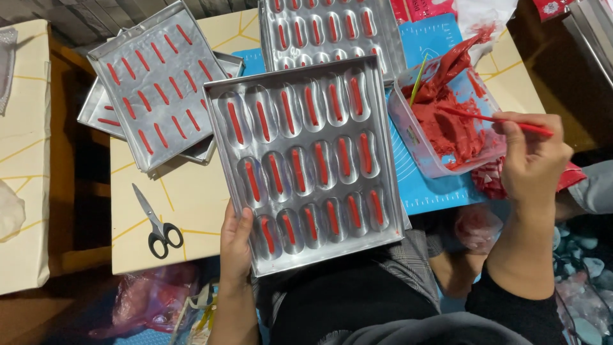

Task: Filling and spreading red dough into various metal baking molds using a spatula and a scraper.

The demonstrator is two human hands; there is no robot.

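My left hand [235, 246] grips the near left edge of a metal mould tray [223, 150] held over my lap. Its oval cups each carry a red strip of paste. My right hand [531, 158] holds a thin red-smeared stick [491, 119] whose tip reaches into a clear plastic tub [408, 131] of red paste [447, 124]. A yellow-green stick [418, 80] stands in the tub.
Two stacked metal trays [156, 83] with red strips lie at the upper left, another filled tray [332, 29] at the top. Black-handled scissors [156, 223] rest on the cream table [185, 198]. A blue mat [434, 191] lies under the tub. A pink plastic bag [150, 300] sits below.
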